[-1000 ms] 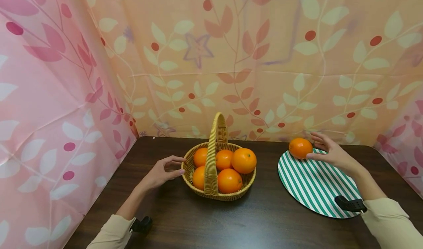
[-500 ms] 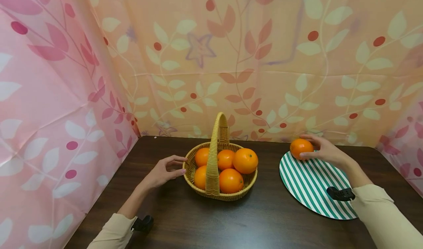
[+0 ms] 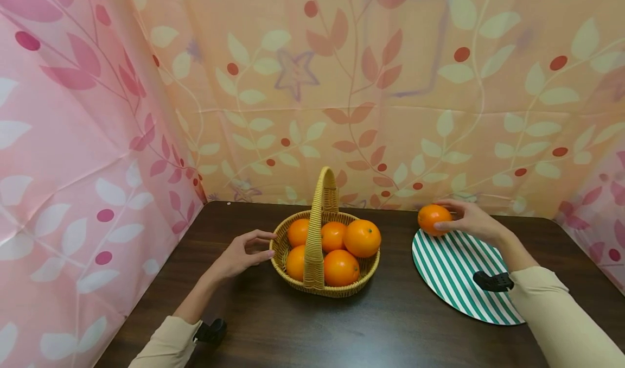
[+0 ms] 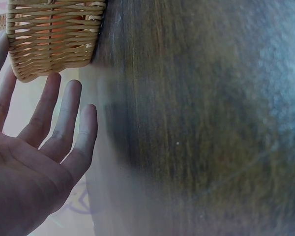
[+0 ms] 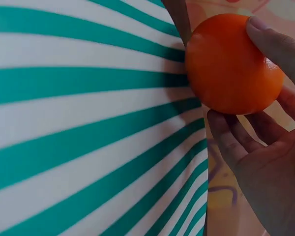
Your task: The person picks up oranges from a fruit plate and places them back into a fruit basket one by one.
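My right hand [image 3: 470,220] grips an orange [image 3: 433,219] at the far edge of a round placemat [image 3: 469,276] with green and white stripes. In the right wrist view the thumb lies over one side of the orange [image 5: 231,64] and the fingers curl behind and below it. On the left, my left hand [image 3: 241,257] has its fingers loosely extended, with the fingertips right at the left rim of a wicker basket [image 3: 337,291]. The left wrist view has those fingers [image 4: 69,115] beside the woven wall [image 4: 54,44]. Several oranges [image 3: 340,267] sit in the basket under its tall arched handle [image 3: 314,238].
A dark wooden table [image 3: 332,330] carries everything. Behind it hangs a peach leaf-patterned cloth [image 3: 312,96], close to the table's back edge. A pink cloth [image 3: 73,194] hangs along the left side. Black straps [image 3: 493,281] are on both wrists.
My right hand has closed round the orange on the placemat and shifted it slightly left. The left hand stays by the basket rim.
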Demonstrator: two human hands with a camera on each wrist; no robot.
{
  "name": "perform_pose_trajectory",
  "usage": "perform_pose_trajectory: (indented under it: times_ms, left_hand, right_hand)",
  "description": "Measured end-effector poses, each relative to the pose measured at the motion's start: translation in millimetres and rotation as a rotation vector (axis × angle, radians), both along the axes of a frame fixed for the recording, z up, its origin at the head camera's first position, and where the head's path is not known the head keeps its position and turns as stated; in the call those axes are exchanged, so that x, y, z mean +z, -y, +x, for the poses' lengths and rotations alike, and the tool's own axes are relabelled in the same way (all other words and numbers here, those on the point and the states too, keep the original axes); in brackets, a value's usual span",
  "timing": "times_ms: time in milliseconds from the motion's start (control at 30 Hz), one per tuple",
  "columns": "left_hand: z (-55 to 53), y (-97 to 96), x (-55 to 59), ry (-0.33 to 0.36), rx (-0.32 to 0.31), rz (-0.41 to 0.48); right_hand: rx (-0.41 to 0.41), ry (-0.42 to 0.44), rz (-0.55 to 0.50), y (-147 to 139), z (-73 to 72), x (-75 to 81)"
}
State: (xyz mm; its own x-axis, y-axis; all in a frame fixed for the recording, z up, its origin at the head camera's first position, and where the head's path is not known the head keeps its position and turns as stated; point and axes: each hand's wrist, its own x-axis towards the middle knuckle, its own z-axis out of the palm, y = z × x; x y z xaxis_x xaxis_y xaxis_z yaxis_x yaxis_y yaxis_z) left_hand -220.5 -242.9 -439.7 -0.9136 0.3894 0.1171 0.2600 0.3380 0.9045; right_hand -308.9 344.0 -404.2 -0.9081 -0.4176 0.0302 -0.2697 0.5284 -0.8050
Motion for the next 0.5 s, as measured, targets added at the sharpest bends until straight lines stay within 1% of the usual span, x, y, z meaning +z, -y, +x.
perform_pose_trajectory:
  times_ms: [167, 400, 500]
  left_hand:
    - [0.5, -0.2, 0.2, 0.0, 0.0, 0.0]
    - [0.6, -0.2, -0.5, 0.009, 0.003, 0.006]
    - [0.7, -0.1, -0.2, 0.011, 0.001, 0.009]
  right_hand:
    - [0.02, 0.031, -0.079, 10.5, -2.7, -1.0]
    - [0.044, 0.026, -0.153, 31.2, -8.0, 2.1]
    - [0.042, 0.028, -0.209, 41.8, -10.7, 3.1]
